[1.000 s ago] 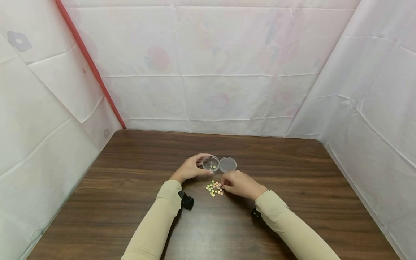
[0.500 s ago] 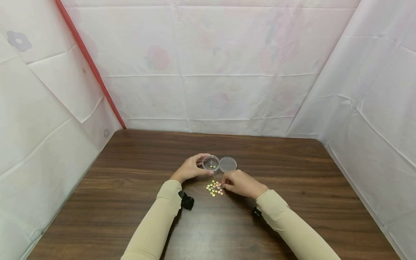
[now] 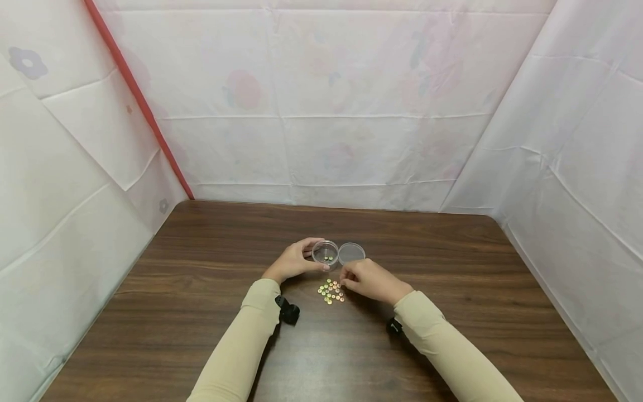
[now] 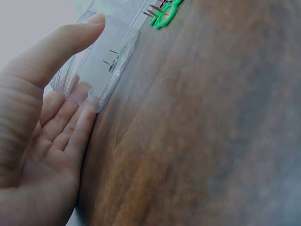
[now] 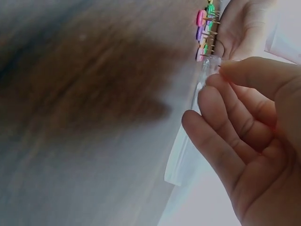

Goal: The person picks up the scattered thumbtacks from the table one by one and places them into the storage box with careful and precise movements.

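My left hand [image 3: 296, 261] holds a clear round plastic box [image 3: 325, 253], thumb on the near side and fingers behind it. A couple of thumbtacks [image 4: 113, 61] lie inside the box with pins up. The box's clear lid [image 3: 351, 253] is open at its right. In front of it several thumbtacks [image 3: 329, 293] with yellow, green and pink heads lie grouped on the table, pins up. My right hand [image 3: 374, 279] is at the right edge of this group. Its thumb and index finger pinch together, with a small dark pin at their tips in the right wrist view.
The dark wood-grain table [image 3: 226, 279] is enclosed at the back and sides by white printed cloth [image 3: 321, 151]. A red strip [image 3: 140, 100] runs down the left corner. Black wrist cameras sit at both sleeves, close over the table.
My right hand has moved slightly up and to the left from the right edge of the thumbtack group. My left hand and the box stay in place.
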Action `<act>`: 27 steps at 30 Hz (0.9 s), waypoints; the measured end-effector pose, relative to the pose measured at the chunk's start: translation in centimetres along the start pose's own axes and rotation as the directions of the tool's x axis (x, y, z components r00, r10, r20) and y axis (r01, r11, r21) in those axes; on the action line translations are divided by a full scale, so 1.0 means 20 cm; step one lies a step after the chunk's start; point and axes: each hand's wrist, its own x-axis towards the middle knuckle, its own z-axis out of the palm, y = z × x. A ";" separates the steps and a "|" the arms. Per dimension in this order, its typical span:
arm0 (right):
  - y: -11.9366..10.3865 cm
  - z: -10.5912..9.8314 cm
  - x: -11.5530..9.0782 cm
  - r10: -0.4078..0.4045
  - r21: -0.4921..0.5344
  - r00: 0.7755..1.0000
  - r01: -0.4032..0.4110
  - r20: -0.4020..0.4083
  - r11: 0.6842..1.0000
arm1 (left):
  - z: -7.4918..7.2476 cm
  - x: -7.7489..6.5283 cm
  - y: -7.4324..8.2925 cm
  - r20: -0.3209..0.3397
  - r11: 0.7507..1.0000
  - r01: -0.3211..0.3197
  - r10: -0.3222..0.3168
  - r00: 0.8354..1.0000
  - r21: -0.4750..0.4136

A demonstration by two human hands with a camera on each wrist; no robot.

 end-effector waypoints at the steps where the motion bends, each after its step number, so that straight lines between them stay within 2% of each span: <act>1: 0.00 0.00 0.00 -0.001 0.003 1.000 0.001 -0.011 1.000 | 0.00 0.00 0.00 -0.001 1.000 0.003 -0.003 1.000 0.000; 11: -0.02 -0.04 0.05 -0.001 -0.033 0.991 -0.004 -0.132 0.999 | 0.01 0.00 0.00 0.003 1.000 0.017 -0.017 1.000 0.001; 16: -0.02 -0.05 0.08 0.008 -0.055 0.986 -0.017 -0.164 0.998 | 0.01 0.00 0.00 0.001 1.000 0.013 -0.013 1.000 -0.008; 22: -0.04 -0.06 0.13 0.032 -0.067 0.978 -0.047 -0.205 0.997 | 0.01 0.00 0.01 -0.003 0.999 0.036 -0.036 0.999 -0.002; 27: -0.04 -0.06 0.17 0.046 -0.078 0.977 -0.063 -0.208 0.995 | 0.01 0.00 0.01 -0.009 0.999 0.039 -0.039 0.999 0.011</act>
